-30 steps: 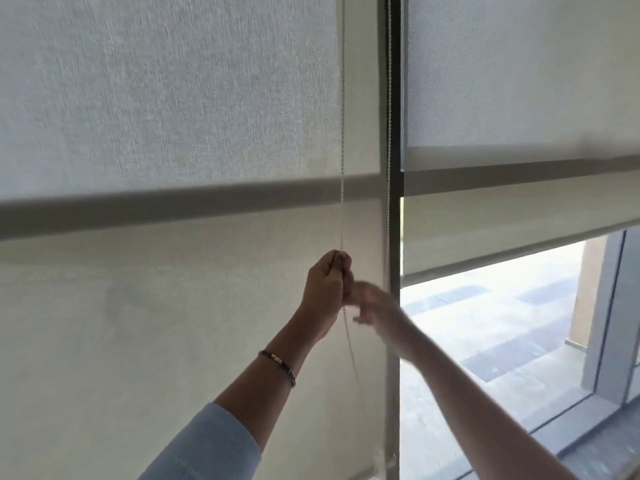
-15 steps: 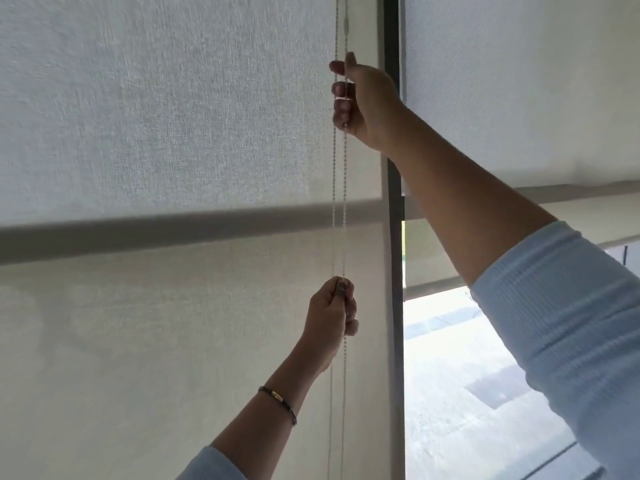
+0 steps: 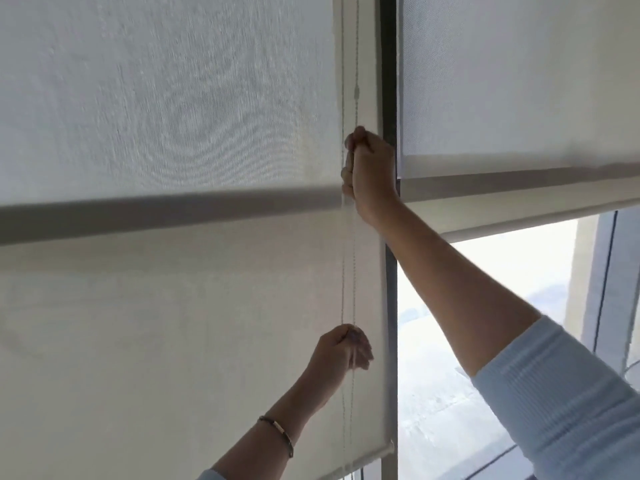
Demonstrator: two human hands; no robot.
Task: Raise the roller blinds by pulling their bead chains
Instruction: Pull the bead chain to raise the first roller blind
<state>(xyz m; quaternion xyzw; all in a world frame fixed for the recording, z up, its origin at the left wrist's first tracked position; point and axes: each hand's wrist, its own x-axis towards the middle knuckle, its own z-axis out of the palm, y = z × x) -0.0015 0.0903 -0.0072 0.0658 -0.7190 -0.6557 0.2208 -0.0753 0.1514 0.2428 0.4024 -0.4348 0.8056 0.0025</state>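
Daylight is seen through the window behind the left roller blind [image 3: 173, 323]. Nearest, the left hand [image 3: 341, 348] is loosely curled around the bead chain [image 3: 349, 265], below the right hand [image 3: 369, 168], which is closed tightly on the chain, beside the dark window frame [image 3: 388, 81].

The thin white bead chain [image 3: 354, 271] blurs where it passes through the loosely curled left hand [image 3: 341, 348], so whether those fingers pinch it cannot be told. The fist of the right hand [image 3: 370, 171] hides the strand it closes around. The pale fabric roller blind [image 3: 173, 323] runs off the left edge.
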